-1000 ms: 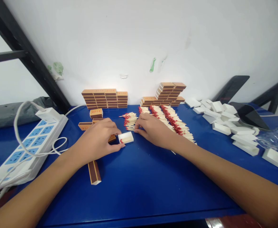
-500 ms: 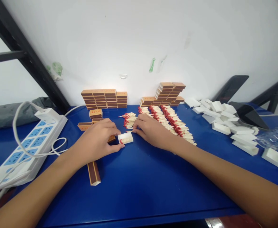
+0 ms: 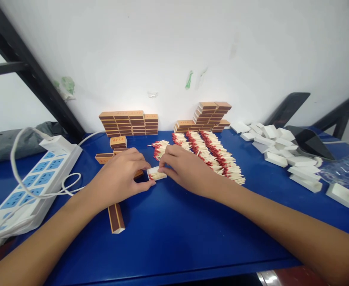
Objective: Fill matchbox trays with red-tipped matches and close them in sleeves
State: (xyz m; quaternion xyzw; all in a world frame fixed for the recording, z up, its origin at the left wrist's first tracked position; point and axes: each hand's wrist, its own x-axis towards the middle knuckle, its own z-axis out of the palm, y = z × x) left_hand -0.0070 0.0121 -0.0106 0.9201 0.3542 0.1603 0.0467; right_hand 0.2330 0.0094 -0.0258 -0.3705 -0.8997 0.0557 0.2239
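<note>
A small white matchbox tray point(image 3: 162, 177) lies on the blue table with red-headed matchsticks point(image 3: 155, 174) in it. My left hand point(image 3: 123, 172) grips the tray's left end between thumb and fingers. Behind that hand, part of a brown matchbox point(image 3: 138, 174) shows. My right hand point(image 3: 186, 169) is over the tray's right end, its fingers pinched on matchsticks that they mostly cover. Just beyond it lies a small pile of matchsticks point(image 3: 161, 149). Longer rows of matchsticks point(image 3: 218, 155) stretch out to the right of that pile.
Stacked matchboxes point(image 3: 129, 124) and a second stack point(image 3: 210, 115) stand against the wall. A loose matchbox point(image 3: 116, 218) lies nearer me. Many empty white trays point(image 3: 275, 159) are heaped at right beside a black dustpan point(image 3: 308, 143). A power strip point(image 3: 34, 186) with cables lies at left.
My right hand has moved slightly left and down, from beside the tray to over its right end, with the matchsticks. My left hand keeps its hold on the tray.
</note>
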